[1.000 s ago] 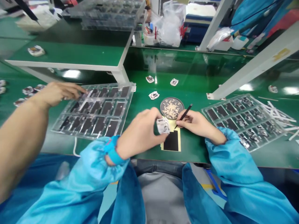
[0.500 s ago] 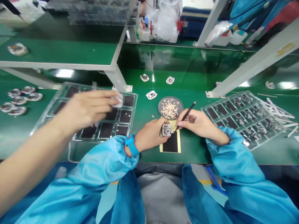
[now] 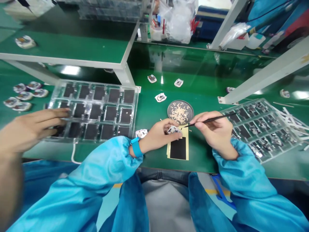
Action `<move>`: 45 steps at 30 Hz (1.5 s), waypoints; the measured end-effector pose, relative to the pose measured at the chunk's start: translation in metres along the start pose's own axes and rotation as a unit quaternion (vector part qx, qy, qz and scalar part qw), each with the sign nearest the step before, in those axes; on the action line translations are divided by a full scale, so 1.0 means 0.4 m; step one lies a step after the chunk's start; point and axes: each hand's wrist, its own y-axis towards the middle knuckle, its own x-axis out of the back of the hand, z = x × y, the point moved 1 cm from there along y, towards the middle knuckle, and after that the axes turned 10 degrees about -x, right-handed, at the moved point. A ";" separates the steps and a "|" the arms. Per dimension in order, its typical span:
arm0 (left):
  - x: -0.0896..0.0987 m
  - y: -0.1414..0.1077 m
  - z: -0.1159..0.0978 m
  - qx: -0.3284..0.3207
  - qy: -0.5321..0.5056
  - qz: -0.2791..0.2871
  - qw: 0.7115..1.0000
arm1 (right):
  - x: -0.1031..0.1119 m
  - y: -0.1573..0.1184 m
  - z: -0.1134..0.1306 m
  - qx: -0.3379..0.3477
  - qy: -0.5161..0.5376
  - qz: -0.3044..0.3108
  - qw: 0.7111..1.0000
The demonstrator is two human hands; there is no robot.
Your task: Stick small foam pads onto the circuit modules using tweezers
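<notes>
My left hand point(image 3: 158, 135) is closed around a small white housing point(image 3: 174, 130) with metallic parts inside, tilted above a yellow-edged sheet with a black pad point(image 3: 178, 148). In my right hand point(image 3: 213, 130) are slim black tweezers point(image 3: 209, 120), pinched between thumb and fingers. Their tip points down at the sheet's upper end, just right of the housing. Behind both hands stands a round grey dish point(image 3: 181, 111) of small beige pieces. Another white housing point(image 3: 141, 133) lies beside my left wrist, partly hidden by it.
A co-worker's bare hand point(image 3: 41, 124) reaches over the left clear tray point(image 3: 109, 100) with dark pads. At right, another clear tray point(image 3: 263, 130) holds metallic parts, beside white strips point(image 3: 288, 120). Several housings point(image 3: 160, 97) lie behind the dish. A shelf post point(image 3: 127, 75) stands back left.
The co-worker's hand has moved left, and a housing now lies by my left wrist. My left hand has tilted its housing. The tweezers have swung flatter, their tip moving up the sheet.
</notes>
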 end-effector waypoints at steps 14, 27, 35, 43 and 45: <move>0.013 0.007 0.014 -0.074 0.080 0.061 0.992 | -0.017 -0.004 -0.005 0.098 -0.066 0.057 0.991; 0.011 0.008 0.015 -0.078 0.106 0.074 0.989 | -0.023 -0.003 -0.010 0.124 -0.130 0.114 0.977; 0.015 0.006 0.017 -0.092 0.140 0.087 0.982 | -0.022 0.000 -0.006 0.123 -0.142 0.125 0.974; 0.015 0.006 0.017 -0.090 0.151 0.088 0.981 | -0.018 -0.001 -0.009 0.106 -0.154 0.126 0.974; 0.015 0.006 0.016 -0.092 0.152 0.088 0.980 | -0.018 -0.001 -0.009 0.109 -0.154 0.126 0.974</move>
